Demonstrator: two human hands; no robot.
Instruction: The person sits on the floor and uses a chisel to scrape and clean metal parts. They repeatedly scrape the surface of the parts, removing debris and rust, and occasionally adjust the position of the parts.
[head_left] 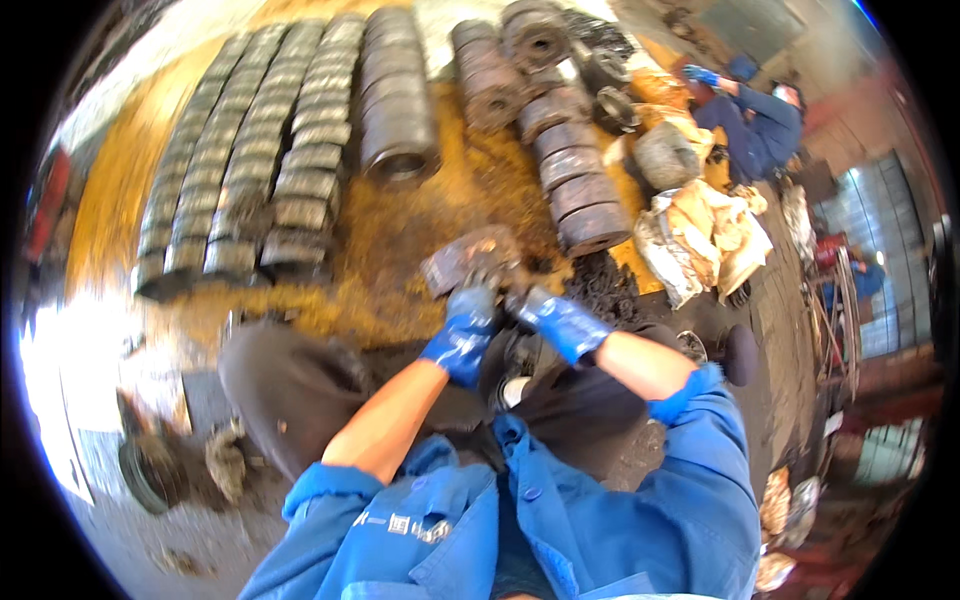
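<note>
A short, rusty dark metal cylinder (464, 259) lies on its side on the yellow worktable (390, 260) in front of me. My left hand (473, 312), in a blue glove with a greyed fingertip area, has its fingers curled against the cylinder's near side. Close beside it, my right hand (553, 318) is gloved the same way, fingers bent inward near the cylinder's right end. Anything small between the right fingers is hidden by the glove and the dark background. To the right of that hand sits a heap of small black parts (601, 286).
Rows of stacked metal rings (250, 150) lie at the left, beside a thick dark cylinder row (395, 110). More rusty rings (580, 195) stretch away at the right, near crumpled sacks (705, 235). A co-worker in dark blue (760, 125) sits at the far right.
</note>
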